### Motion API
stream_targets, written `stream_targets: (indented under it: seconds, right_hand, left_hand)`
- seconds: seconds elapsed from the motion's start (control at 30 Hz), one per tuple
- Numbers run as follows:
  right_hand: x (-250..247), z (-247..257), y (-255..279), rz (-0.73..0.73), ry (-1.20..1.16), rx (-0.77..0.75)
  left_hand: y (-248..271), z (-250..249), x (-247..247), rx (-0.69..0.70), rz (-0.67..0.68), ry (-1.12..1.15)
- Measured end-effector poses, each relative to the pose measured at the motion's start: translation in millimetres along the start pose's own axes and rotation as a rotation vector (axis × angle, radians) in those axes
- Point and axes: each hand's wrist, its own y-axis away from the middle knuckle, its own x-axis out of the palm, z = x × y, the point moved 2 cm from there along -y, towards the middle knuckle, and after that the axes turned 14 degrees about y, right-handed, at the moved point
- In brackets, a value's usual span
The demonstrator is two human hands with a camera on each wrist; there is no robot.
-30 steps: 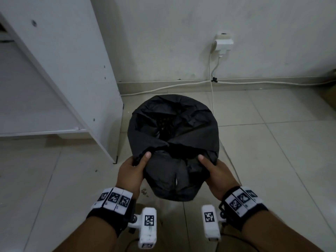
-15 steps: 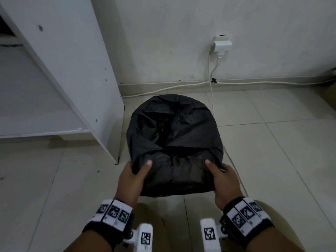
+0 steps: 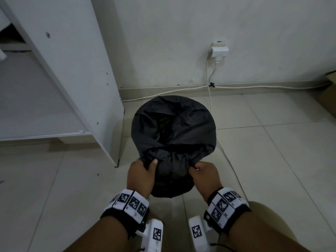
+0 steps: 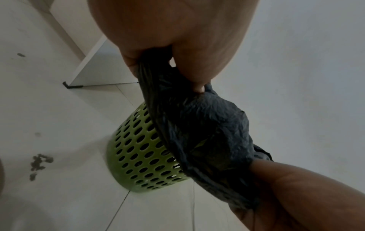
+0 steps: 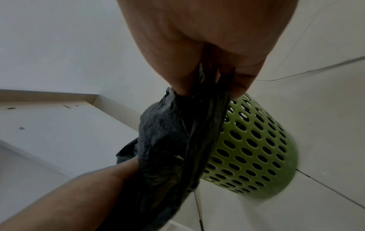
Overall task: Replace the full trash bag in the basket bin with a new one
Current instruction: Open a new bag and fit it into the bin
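Note:
A black trash bag (image 3: 174, 128) lines a green perforated basket bin (image 4: 138, 156) on the tiled floor; the head view hides the bin under the plastic. My left hand (image 3: 141, 171) grips a bunched fold of the bag's near rim on the left, thumb on top. My right hand (image 3: 203, 172) grips the gathered rim on the right. Between them the near edge is bunched into a roll. In the left wrist view the black plastic (image 4: 197, 132) stretches from my fingers down over the bin. The right wrist view shows the bag (image 5: 177, 140) beside the green bin (image 5: 252, 148).
A white cabinet panel (image 3: 76, 70) stands just left of the bin. A wall socket (image 3: 219, 51) with white cables (image 3: 209, 93) sits behind it along the skirting. A cardboard box (image 3: 327, 95) is at far right. Dirt specks (image 4: 39, 162) lie on the floor tiles.
Both hands moved from lying on the folded-over near rim to gripping it, and the near edge is now gathered into a tight bunch between them. The head view has risen.

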Motion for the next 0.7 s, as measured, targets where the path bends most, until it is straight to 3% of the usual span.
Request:
stream_targets:
  seconds: [0.1, 0.27, 0.33, 0.5, 0.63, 0.7]
  right_hand:
    - [5, 6, 0, 0.033, -0.08, 0.043]
    - [6, 10, 4, 0.1, -0.383, 0.289]
    - [7, 15, 8, 0.186, -0.529, 0.306]
    - [19, 21, 12, 0.269, -0.692, 0.28]
    - [27, 25, 13, 0.309, -0.699, 0.288]
    - [27, 29, 15, 0.362, -0.764, 0.273]
  left_hand:
    - [7, -5, -2, -0.143, -0.123, 0.183]
    - [14, -1, -6, -0.183, -0.2, 0.358]
    - [16, 2, -9, -0.178, -0.164, 0.376]
    - [18, 13, -3, 0.074, 0.022, 0.2]
    - [17, 11, 4, 0.01, 0.146, 0.357]
    - [17, 11, 8, -0.087, 0.211, 0.486]
